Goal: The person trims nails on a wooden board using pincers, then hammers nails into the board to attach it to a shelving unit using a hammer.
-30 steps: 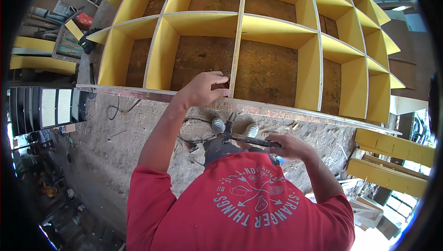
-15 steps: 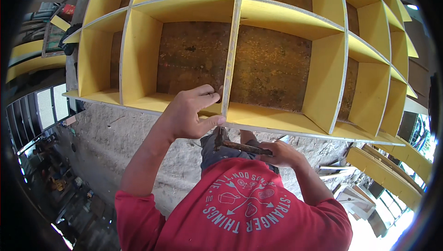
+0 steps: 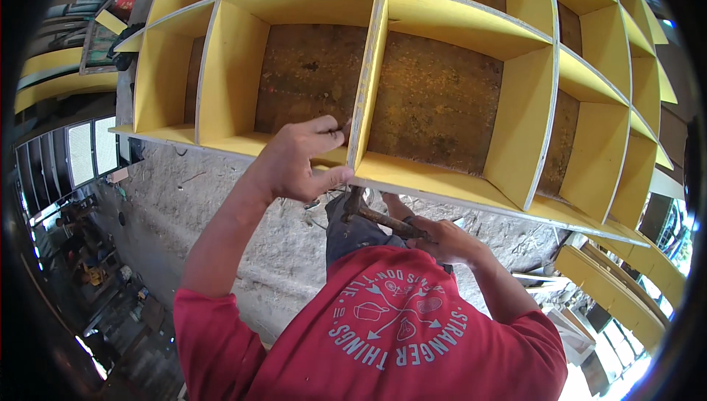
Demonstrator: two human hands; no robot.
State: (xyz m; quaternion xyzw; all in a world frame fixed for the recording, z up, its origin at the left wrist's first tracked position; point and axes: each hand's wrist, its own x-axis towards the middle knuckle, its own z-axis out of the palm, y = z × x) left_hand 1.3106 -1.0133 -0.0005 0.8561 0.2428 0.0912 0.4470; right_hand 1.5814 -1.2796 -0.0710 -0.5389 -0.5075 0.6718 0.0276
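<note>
A large yellow wooden frame [image 3: 434,173], split into box-shaped compartments, lies in front of me. My left hand [image 3: 298,162] pinches the near end of a yellow divider panel [image 3: 361,117]; the thumb presses by the bottom edge and the curled fingers reach inside the compartment on its left. Below that corner, my right hand [image 3: 448,242] is closed around the handle of a hammer [image 3: 387,220]. The hammer's head points up-left, close under the frame's near board, just beneath the divider's end. Whether it touches the board I cannot tell.
Brown, paint-speckled board [image 3: 434,103] shows through the compartments. Yellow planks [image 3: 611,290] are stacked at the right. Rough grey ground [image 3: 199,202] lies below the frame. Cluttered tools and scraps fill the dark lower left, and a vented white panel [image 3: 81,150] stands at left.
The divider's near end has shifted slightly left along the near board, with my left hand on it. The hammer stays below the corner, its handle tilted a little more. The view has shifted slightly.
</note>
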